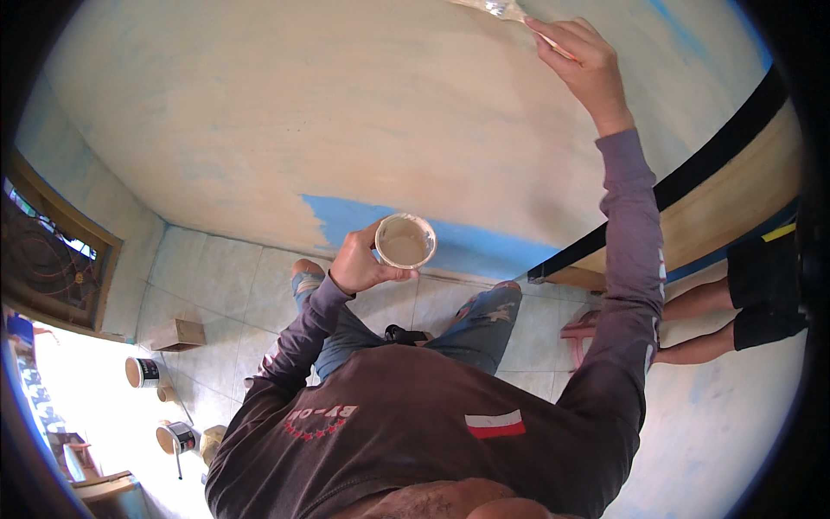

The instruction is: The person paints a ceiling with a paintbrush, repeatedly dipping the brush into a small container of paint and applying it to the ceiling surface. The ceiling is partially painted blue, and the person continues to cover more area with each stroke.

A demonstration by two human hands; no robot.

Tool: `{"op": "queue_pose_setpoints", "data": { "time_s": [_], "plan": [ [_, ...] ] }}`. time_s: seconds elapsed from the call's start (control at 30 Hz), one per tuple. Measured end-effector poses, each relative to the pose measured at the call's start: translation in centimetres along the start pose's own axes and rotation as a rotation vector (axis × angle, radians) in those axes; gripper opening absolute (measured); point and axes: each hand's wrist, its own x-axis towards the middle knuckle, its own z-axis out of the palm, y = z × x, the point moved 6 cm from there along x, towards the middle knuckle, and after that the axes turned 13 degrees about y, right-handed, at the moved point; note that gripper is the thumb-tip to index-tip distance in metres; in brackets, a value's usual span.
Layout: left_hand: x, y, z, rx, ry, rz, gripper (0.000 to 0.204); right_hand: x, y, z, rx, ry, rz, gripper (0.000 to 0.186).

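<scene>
My left hand is closed round a small round tub with pale, cream-coloured paint inside and smeared on its rim. It is held out in front of my body, opening upward. Raised high at the upper right, my right hand grips the handle of a paintbrush. The brush lies close to the wall, and its bristle end is partly cut off by the top edge of the picture. Cream paint covers most of this wall. A band of blue shows low down, behind the tub.
Another person's legs stand at the right, beside a doorway with a dark frame. Paint buckets and a small box are on the tiled floor at the left, below a wood-framed window.
</scene>
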Motion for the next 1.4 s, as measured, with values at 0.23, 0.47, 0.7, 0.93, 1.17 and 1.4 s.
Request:
{"op": "queue_pose_setpoints", "data": {
  "time_s": [0.23,0.47,0.7,0.93,1.17,1.4],
  "plan": [
    [0.0,-0.2,-0.1,-0.012,-0.015,-0.008,0.085,0.2,1.1,-6.9,-0.196,-0.198,-0.022,0.03],
    [0.0,-1.0,-0.1,-0.026,-0.013,0.056,0.087,1.6,0.4,-11.8,-0.216,-0.131,0.065,0.033],
    [0.1,-0.4,-0.1,0.02,-0.017,0.026,0.089,5.5,-3.4,-3.6,-0.09,-0.049,-0.177,0.037],
    [-0.3,-0.5,-0.3,-0.005,0.018,-0.038,0.085,8.8,-4.9,5.0,-0.034,-0.004,-0.272,0.028],
    [-0.5,-0.2,0.0,0.005,0.04,-0.058,0.084,6.1,-0.3,3.5,-0.127,-0.068,-0.296,0.03],
    [-0.2,-0.7,0.1,-0.012,-0.013,-0.021,0.083,2.3,2.6,-7.6,-0.268,-0.209,-0.12,0.036]
  ]
}}
